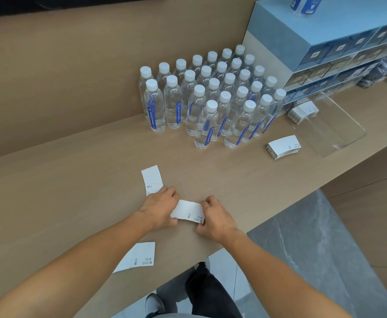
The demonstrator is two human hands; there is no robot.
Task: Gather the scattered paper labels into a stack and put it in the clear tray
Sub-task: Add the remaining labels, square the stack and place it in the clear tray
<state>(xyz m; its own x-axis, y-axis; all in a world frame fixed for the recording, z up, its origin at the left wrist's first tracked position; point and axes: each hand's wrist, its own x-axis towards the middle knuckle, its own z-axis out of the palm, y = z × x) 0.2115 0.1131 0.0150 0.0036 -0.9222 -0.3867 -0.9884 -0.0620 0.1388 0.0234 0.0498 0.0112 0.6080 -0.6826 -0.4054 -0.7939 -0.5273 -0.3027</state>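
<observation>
Now | both hands (186, 213) pinch labels (187, 212) | near counter (73, 180) edge

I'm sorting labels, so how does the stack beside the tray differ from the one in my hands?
The stack by the tray lies on the counter, untouched; the held stack is gripped at both ends by the left hand and right hand. The first looks thicker. Both are white labels with small print.
</observation>
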